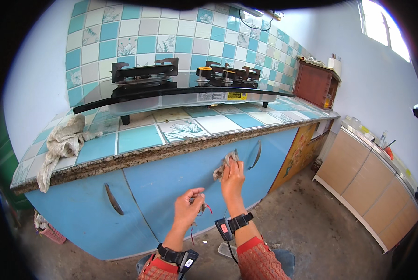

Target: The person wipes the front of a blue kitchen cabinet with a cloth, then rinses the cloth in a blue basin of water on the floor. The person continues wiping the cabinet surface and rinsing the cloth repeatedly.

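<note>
We have one crumpled grey-beige cloth rag (pixel 219 171) below the black glass-topped gas stove (pixel 181 92), against the front of a long sky-blue cabinet (pixel 181 163). Our right hand (pixel 233 179) is clamped on this rag. Our left hand (pixel 186 206), apart from the right, is also below the stove, its fingers curled; one thin strand with a red end (pixel 210 209) hangs beside it, and we cannot tell whether those fingers grip it. Each of our two wrists wears one black strap, the left strap (pixel 170 255) and the right strap (pixel 240 221).

We count two curved dark handles on the blue front, one below the stove's left end (pixel 114 199) and one below its right part (pixel 255 155), near our rag. The stove stands on one blue-and-white tiled counter (pixel 97 148) and shows two black feet, left (pixel 125 119) and right (pixel 265 104). One second, off-white rag (pixel 66 140) lies left of the stove, drooping over the counter's edge. Right of the stove we see one reddish-brown wooden box (pixel 309 84), and farther right one low tan cabinet (pixel 367 182). One pink basket (pixel 54 233) sits on the floor, below and left of the stove.
</note>
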Tool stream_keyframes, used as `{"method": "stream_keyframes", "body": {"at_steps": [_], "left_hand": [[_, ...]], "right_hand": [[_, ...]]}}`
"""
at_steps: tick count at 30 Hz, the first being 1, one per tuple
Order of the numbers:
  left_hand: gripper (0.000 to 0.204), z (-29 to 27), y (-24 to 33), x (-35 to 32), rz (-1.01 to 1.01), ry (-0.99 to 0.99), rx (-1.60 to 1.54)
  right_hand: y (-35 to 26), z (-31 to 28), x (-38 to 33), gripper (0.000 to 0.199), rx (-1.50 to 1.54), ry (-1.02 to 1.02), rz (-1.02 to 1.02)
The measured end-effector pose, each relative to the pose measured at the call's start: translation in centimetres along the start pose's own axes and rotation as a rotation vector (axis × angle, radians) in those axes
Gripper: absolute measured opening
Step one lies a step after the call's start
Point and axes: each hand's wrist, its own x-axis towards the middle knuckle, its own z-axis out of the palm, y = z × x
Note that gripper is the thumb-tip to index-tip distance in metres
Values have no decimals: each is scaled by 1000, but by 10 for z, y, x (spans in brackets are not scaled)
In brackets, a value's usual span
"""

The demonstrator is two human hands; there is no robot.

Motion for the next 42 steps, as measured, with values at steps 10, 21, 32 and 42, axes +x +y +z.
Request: {"method": "stream_keyframes", "body": {"at_steps": [10, 21, 32, 42], "left_hand": [[28, 4, -8, 3, 10, 49, -32], [23, 2, 1, 2, 65, 146, -183], [23, -1, 4, 3, 64, 169, -152], [21, 5, 5, 2, 0, 152, -182]], "right_hand": [[-20, -12, 28, 23, 134, 50, 59], [-13, 1, -56, 24, 128, -192, 403], [-27, 9, -12, 28, 235, -67, 53], [9, -56, 14, 31, 251, -242, 107]]}}
